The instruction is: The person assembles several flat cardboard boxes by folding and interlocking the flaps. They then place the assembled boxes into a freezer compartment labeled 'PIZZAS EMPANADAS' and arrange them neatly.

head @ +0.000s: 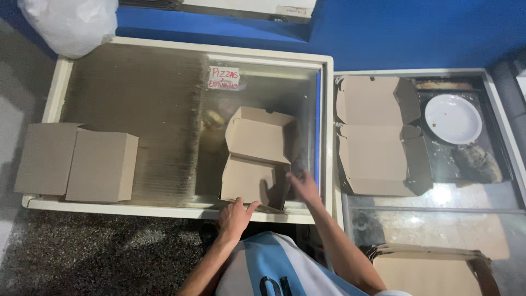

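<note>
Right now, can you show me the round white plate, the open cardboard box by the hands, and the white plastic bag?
Round white plate point(453, 118), head view, its middle.
Open brown cardboard box point(257, 140), head view, lid flap.
White plastic bag point(70, 23), head view, its middle.

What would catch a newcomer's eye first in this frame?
Two bare hands meet at an open cardboard box lying on a glass-topped chest freezer: the left hand at its near edge, the right hand at its right side. To the right, another open box lies flat beside a white plate, against a bright blue wall.
</note>
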